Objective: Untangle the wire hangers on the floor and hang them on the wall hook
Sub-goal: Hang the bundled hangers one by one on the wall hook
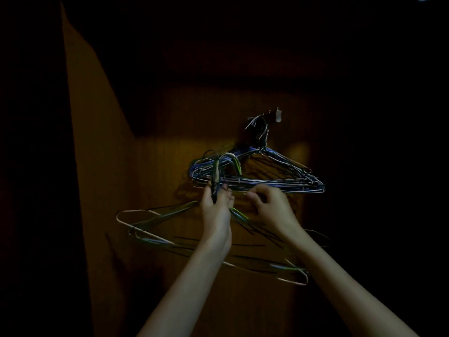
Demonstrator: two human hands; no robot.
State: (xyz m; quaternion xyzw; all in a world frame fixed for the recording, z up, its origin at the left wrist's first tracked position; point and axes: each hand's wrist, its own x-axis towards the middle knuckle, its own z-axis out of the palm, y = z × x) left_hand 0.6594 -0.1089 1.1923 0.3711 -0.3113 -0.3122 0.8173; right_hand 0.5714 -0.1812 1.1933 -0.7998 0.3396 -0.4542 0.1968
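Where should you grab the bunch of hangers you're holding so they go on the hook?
Probably by the necks just under their curved tops, where the left hand grips now, coming from below. That leaves the hooked tops free to go over the wall hook.

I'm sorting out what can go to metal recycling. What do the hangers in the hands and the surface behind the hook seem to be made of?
The held hangers look like thin metal wire with coloured coating, green, blue and pale: slim bent rods, twisted necks. The surface behind looks like brown wood or veneer, with faint grain; dim light leaves this uncertain.
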